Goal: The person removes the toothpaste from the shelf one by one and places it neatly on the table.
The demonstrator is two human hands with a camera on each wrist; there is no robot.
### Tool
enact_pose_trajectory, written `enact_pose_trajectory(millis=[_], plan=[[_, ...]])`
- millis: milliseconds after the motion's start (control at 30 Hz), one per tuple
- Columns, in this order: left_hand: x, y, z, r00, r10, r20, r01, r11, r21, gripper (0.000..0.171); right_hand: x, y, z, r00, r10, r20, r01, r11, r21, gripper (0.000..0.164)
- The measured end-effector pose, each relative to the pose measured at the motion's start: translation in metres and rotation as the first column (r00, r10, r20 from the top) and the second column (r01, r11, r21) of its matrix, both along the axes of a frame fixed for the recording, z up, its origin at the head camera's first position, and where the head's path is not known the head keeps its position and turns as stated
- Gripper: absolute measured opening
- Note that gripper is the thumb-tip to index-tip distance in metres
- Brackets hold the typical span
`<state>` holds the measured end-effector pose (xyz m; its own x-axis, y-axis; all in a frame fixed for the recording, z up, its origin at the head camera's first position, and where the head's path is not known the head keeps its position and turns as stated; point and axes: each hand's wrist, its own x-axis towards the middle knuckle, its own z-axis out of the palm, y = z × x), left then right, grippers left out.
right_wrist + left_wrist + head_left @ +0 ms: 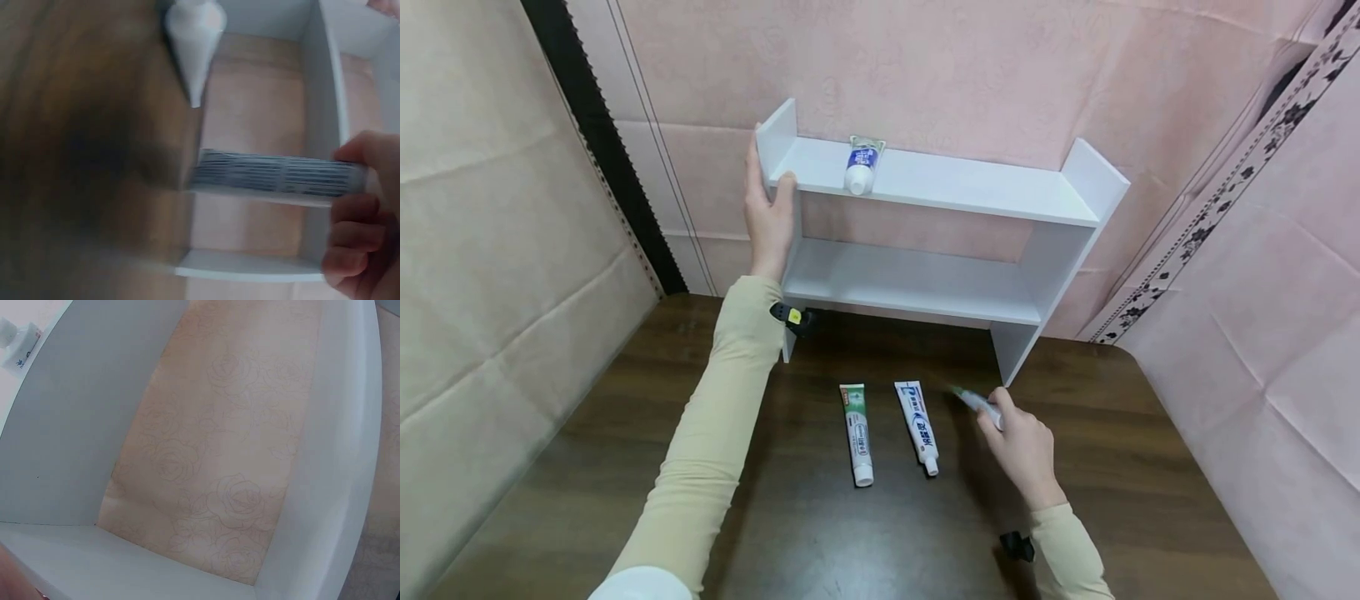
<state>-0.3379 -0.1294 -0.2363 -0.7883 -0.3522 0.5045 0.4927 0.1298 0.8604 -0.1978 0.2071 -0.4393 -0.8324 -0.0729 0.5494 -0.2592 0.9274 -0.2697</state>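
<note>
My right hand pinches a toothpaste tube by its cap end, above the table near the shelf's right leg. In the right wrist view, that tube shows printed lines of text. My left hand grips the left side panel of a white two-tier shelf. On the top board, toward the left, a blue and white toothpaste tube lies cap forward. Two more lie on the table: a green and white toothpaste tube and a white and blue toothpaste tube.
The shelf stands at the back of the dark wooden table. Pink cloth with a faint rose pattern hangs behind it. More cloth walls in the right side, and a pale cloth the left.
</note>
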Motion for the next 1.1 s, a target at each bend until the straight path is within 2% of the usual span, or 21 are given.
enact_pose_trajectory(millis=[167,367,433,567,667,900,1100], plan=[[-0.001,0.0,0.0,1.0,0.005,-0.004,-0.005,1.0,-0.009,0.068,-0.003,0.003,-0.014,0.985,-0.033,0.171,0.02,0.997,0.077,0.023],[-0.001,-0.001,0.001,1.0,0.011,0.001,-0.011,1.0,-0.01,0.067,-0.004,0.003,-0.013,0.952,-0.053,0.301,0.031,0.996,0.079,0.032],[-0.001,-0.002,0.001,1.0,0.014,0.003,-0.014,1.0,-0.011,0.067,-0.004,0.004,-0.013,0.925,-0.051,0.375,0.025,0.997,0.073,0.035],[-0.001,-0.002,0.0,1.0,0.017,0.011,-0.017,1.0,-0.009,0.067,-0.007,0.006,-0.016,0.841,0.002,0.54,-0.028,0.999,0.04,0.03],[-0.001,-0.003,-0.001,1.0,0.015,0.023,-0.015,1.0,-0.012,0.066,-0.009,0.007,-0.019,0.799,0.036,0.6,-0.058,0.998,0.017,0.025],[-0.001,-0.002,-0.001,1.0,0.014,0.026,-0.014,1.0,-0.012,0.066,-0.012,0.008,-0.02,0.799,0.031,0.6,-0.063,0.997,0.032,0.028],[-0.001,-0.001,0.0,0.999,0.015,0.028,-0.014,1.0,-0.014,0.066,-0.012,0.008,-0.023,0.794,0.031,0.607,-0.044,0.999,0.007,0.027]])
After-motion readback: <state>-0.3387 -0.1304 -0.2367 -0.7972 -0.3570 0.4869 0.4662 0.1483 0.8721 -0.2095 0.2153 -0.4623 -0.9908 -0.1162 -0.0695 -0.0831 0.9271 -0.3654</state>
